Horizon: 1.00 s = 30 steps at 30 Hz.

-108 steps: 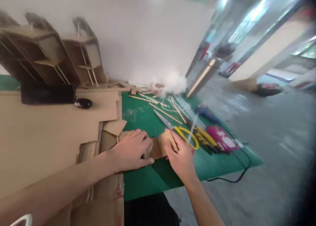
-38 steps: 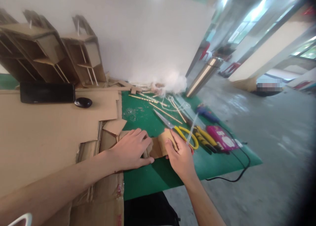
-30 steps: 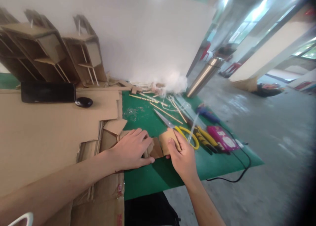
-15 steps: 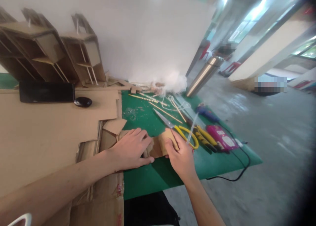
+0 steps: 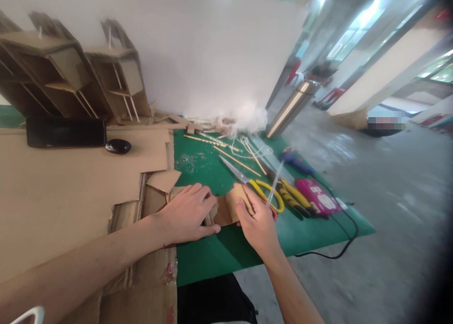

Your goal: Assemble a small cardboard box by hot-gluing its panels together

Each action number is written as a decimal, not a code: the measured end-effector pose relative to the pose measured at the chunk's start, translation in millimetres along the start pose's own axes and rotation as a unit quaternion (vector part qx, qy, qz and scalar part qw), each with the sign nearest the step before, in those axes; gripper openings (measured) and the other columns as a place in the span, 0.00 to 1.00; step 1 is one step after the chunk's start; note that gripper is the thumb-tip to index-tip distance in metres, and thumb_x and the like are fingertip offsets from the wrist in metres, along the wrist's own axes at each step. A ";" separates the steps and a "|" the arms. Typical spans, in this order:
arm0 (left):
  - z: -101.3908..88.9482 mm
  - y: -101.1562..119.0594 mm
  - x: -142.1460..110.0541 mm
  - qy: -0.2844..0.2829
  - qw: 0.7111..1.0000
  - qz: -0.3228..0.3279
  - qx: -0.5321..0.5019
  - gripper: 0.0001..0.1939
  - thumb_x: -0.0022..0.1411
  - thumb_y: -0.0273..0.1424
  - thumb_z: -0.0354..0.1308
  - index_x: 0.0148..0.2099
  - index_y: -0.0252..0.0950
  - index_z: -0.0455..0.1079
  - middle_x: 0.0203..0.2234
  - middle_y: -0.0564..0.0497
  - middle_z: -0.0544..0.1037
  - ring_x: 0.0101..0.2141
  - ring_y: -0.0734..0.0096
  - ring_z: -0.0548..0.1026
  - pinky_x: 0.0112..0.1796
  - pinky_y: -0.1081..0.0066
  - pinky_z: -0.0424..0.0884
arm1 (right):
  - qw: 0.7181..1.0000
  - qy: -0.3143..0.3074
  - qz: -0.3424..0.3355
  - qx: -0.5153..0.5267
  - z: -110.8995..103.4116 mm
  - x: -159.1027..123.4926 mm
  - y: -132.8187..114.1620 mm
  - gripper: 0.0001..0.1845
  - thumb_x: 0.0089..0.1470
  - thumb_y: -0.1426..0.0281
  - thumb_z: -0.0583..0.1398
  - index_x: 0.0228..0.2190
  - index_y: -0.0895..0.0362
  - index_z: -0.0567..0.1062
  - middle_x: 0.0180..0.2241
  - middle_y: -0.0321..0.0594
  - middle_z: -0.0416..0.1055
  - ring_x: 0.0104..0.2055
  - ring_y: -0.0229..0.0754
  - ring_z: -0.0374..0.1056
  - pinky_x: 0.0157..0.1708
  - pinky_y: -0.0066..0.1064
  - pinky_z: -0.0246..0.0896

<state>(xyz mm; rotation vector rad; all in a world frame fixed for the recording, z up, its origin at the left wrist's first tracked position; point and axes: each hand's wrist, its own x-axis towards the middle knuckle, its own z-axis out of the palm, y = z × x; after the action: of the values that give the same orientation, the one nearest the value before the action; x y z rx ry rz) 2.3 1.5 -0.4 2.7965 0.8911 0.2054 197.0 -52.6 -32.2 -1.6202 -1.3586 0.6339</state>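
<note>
My left hand (image 5: 189, 214) lies flat, fingers spread, pressing down a small folded cardboard piece (image 5: 223, 211) on the green cutting mat (image 5: 212, 253). My right hand (image 5: 257, 222) grips the right flap of that same cardboard piece and also pinches a clear glue stick (image 5: 274, 188) that points up and away. The yellow-handled scissors (image 5: 253, 184) lie just beyond my right hand, touching the cardboard's far edge.
A large cardboard sheet (image 5: 71, 187) covers the left of the table, with a black phone (image 5: 65, 132) and a dark pebble-like object (image 5: 118, 146) on it. Cardboard shelf models (image 5: 74, 73) stand at the back. Wooden sticks (image 5: 226, 151), a pink glue gun (image 5: 316, 196), a steel flask (image 5: 292, 107) and white fluff (image 5: 247, 118) lie beyond.
Almost nothing has changed. My right hand shifted slightly on the cardboard flap, lifting it a little and setting it back. My left hand has stayed pressed in place.
</note>
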 end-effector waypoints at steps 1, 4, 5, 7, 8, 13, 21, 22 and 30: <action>0.0 0.1 0.1 -0.001 1.000 -0.001 0.001 0.20 0.62 0.46 0.62 0.44 0.34 0.69 0.41 0.44 0.74 0.43 0.52 0.72 0.44 0.55 0.70 | 1.000 -0.001 0.000 -0.003 -0.1 0.1 0.0 0.26 0.61 0.61 0.56 0.56 0.61 0.75 0.56 0.53 0.74 0.49 0.55 0.77 0.38 0.37 0.79; -0.1 0.0 0.6 -0.003 1.000 0.000 0.002 0.19 0.63 0.46 0.62 0.44 0.34 0.69 0.42 0.44 0.74 0.43 0.52 0.71 0.44 0.55 0.70 | 1.000 -0.001 -0.006 -0.014 -0.4 0.6 -0.3 0.26 0.61 0.61 0.56 0.55 0.62 0.75 0.55 0.53 0.75 0.53 0.55 0.75 0.44 0.38 0.78; 0.1 -0.2 0.6 -0.003 1.000 0.000 0.002 0.20 0.63 0.46 0.62 0.45 0.34 0.69 0.42 0.43 0.74 0.43 0.52 0.71 0.44 0.55 0.70 | 1.000 -0.002 -0.008 -0.018 -0.6 0.8 -0.5 0.26 0.61 0.61 0.56 0.55 0.62 0.75 0.55 0.53 0.75 0.54 0.56 0.74 0.45 0.38 0.77; 0.5 -0.6 0.5 -0.001 1.000 0.002 0.003 0.20 0.63 0.46 0.62 0.45 0.33 0.70 0.42 0.43 0.74 0.44 0.52 0.71 0.45 0.55 0.70 | 1.000 -0.007 -0.011 -0.024 -1.0 1.0 -0.9 0.27 0.61 0.60 0.56 0.56 0.62 0.75 0.55 0.53 0.75 0.57 0.56 0.72 0.47 0.38 0.76; 0.8 -0.8 0.4 0.000 1.000 0.003 0.003 0.20 0.63 0.46 0.62 0.45 0.33 0.70 0.43 0.43 0.74 0.44 0.52 0.71 0.45 0.55 0.70 | 0.999 -0.009 -0.011 -0.029 -1.2 1.1 -1.2 0.27 0.61 0.60 0.56 0.56 0.61 0.75 0.55 0.53 0.75 0.58 0.57 0.70 0.47 0.38 0.76; 1.9 -1.3 -1.0 0.003 1.000 0.003 -0.007 0.22 0.63 0.46 0.62 0.48 0.32 0.70 0.43 0.43 0.74 0.45 0.52 0.72 0.47 0.54 0.70 | 0.998 -0.023 -0.034 -0.049 -1.5 2.1 -3.4 0.27 0.61 0.60 0.55 0.56 0.61 0.74 0.58 0.52 0.72 0.62 0.58 0.66 0.53 0.42 0.72; 2.2 -1.9 -0.4 0.008 1.000 0.007 -0.014 0.23 0.62 0.45 0.63 0.49 0.31 0.71 0.44 0.42 0.75 0.45 0.51 0.72 0.47 0.53 0.70 | 0.996 -0.045 -0.049 -0.053 -0.8 4.8 -6.7 0.27 0.61 0.62 0.54 0.56 0.63 0.73 0.57 0.54 0.73 0.62 0.58 0.66 0.55 0.46 0.71; 2.4 -2.0 -0.3 0.009 1.000 0.007 -0.014 0.23 0.62 0.46 0.63 0.49 0.31 0.71 0.44 0.42 0.75 0.45 0.51 0.72 0.48 0.53 0.70 | 0.996 -0.046 -0.049 -0.053 -0.6 5.1 -7.0 0.27 0.61 0.62 0.54 0.56 0.63 0.73 0.57 0.54 0.73 0.62 0.57 0.66 0.55 0.46 0.71; 3.4 -1.9 -0.9 0.012 1.000 0.008 -0.016 0.23 0.62 0.45 0.64 0.49 0.31 0.71 0.43 0.42 0.75 0.45 0.51 0.72 0.47 0.53 0.71 | 0.996 -0.051 -0.056 -0.055 -2.5 4.3 -8.9 0.24 0.61 0.63 0.55 0.54 0.59 0.74 0.53 0.52 0.76 0.60 0.58 0.68 0.53 0.47 0.71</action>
<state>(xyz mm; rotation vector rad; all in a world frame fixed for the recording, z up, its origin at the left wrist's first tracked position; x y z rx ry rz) 1.1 2.0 -4.2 2.7782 0.8618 0.2535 195.9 -49.4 -22.6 -1.6033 -1.5732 0.5900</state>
